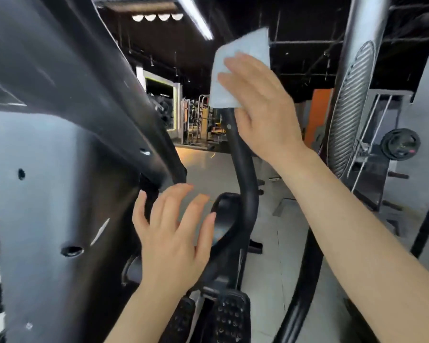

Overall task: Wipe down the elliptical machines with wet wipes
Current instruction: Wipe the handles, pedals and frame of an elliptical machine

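A pale blue wet wipe (235, 70) covers the top of a black curved handlebar (243, 174) of the elliptical machine. My right hand (260, 105) lies flat against the wipe, pressing it to the bar. My left hand (174, 233) hovers lower, fingers spread, holding nothing, just in front of the machine's grey and black console column (60, 169). Black studded pedals (228, 318) show at the bottom, below my left hand.
A silver ribbed arm (352, 102) of the machine rises at the right. Behind it stand a weight rack with a black plate (399, 144) and an orange panel (317, 115). Pale tiled floor (208, 167) stretches toward more gym equipment in the background.
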